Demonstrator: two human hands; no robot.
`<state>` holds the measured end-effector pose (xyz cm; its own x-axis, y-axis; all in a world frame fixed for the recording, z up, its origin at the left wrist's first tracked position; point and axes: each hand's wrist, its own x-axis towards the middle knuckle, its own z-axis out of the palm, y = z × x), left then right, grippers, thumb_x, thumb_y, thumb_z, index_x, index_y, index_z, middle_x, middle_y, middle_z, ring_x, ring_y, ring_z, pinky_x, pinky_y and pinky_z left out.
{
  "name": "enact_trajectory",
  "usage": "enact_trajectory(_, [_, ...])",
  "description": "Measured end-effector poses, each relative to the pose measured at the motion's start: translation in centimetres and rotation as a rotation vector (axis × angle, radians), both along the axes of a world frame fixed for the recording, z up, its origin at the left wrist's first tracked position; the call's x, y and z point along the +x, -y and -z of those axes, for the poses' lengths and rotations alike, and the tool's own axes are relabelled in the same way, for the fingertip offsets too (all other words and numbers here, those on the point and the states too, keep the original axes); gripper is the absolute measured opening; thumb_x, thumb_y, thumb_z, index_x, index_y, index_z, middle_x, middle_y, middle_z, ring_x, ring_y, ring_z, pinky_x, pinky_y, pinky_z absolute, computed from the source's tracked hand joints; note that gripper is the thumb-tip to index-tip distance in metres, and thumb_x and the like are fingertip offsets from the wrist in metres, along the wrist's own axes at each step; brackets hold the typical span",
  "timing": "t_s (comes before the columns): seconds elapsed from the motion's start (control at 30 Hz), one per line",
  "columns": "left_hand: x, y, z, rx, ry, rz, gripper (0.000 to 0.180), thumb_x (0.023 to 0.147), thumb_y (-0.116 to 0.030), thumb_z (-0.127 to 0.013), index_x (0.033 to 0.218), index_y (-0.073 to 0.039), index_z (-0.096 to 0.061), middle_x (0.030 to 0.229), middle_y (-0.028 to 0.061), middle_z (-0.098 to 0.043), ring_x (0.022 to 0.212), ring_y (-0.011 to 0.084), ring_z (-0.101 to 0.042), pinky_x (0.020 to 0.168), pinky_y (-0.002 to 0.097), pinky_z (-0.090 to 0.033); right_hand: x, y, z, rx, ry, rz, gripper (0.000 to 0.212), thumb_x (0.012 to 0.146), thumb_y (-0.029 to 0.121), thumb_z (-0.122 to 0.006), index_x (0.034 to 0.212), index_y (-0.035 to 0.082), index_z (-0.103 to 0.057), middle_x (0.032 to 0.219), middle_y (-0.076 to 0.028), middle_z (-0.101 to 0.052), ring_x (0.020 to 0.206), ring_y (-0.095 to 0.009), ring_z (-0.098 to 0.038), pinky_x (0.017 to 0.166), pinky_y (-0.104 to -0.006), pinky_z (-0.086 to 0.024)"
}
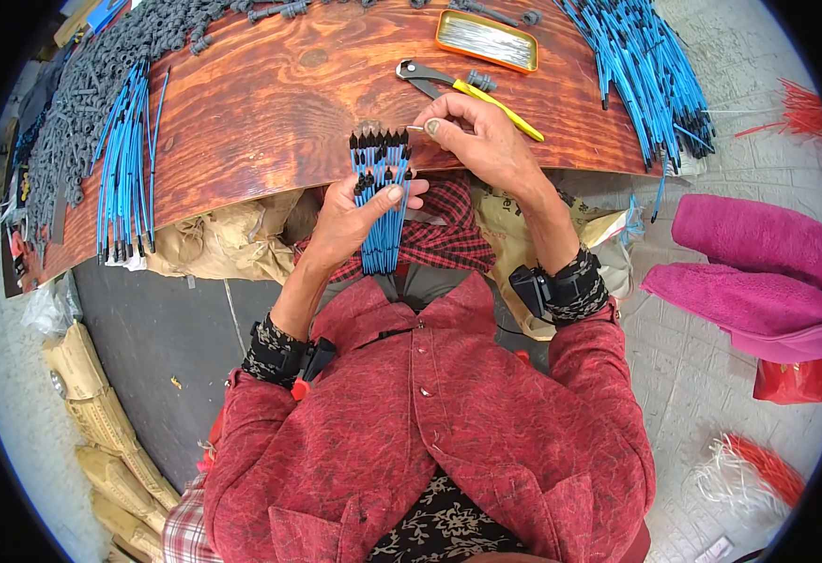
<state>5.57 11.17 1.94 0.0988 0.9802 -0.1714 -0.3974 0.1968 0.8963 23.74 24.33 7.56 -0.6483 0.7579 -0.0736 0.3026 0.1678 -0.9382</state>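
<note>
My left hand (353, 218) is wrapped round a bundle of thin blue rods (384, 242) with black tips, held over my lap at the table's near edge. The tips fan out in rows above the thumb. Just right of the topmost tips, my right hand (486, 141) pinches a thin silvery pin (416, 128) between thumb and forefinger. Its end points left toward the tips; whether it touches one I cannot tell. Beyond that hand lie end-cutting pincers (475, 92) with yellow handles, partly covered by the fingers, and a small grey ribbed part (481, 81).
An orange-rimmed tray (441, 38) of silvery pins sits at the far side of the wooden table (242, 103). Blue rods are piled right (650, 80) and left (127, 169). Grey plastic parts (63, 122) heap up at far left. Pink towels (758, 272) are at right.
</note>
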Motion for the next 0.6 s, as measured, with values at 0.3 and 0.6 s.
enact_trajectory(0.3, [0.1, 0.0, 0.3, 0.003, 0.019, -0.009, 0.031, 0.1, -0.013, -0.062, 0.127, 0.001, -0.058, 0.118, 0.0204, -0.07, 0.101, 0.0232, -0.071, 0.088, 0.0354, -0.058, -0.2, -0.2, -0.5, 0.575, 0.093, -0.012, 0.012, 0.091, 0.011, -0.062, 0.096, 0.001, -0.066, 0.083, -0.007, -0.062, 0.072, -0.019, -0.058, 0.065, -0.0321, -0.046])
enact_trajectory(0.6, [0.0, 0.1, 0.2, 0.002, 0.012, -0.005, 0.033, 0.1, -0.014, -0.062, 0.129, 0.001, -0.058, 0.118, 0.0205, -0.07, 0.101, 0.0232, -0.071, 0.088, 0.0355, -0.058, -0.2, -0.6, 0.1, 0.492, 0.054, -0.038, 0.011, 0.093, 0.01, -0.061, 0.097, 0.0, -0.065, 0.084, -0.007, -0.062, 0.075, -0.019, -0.059, 0.068, -0.0327, -0.047])
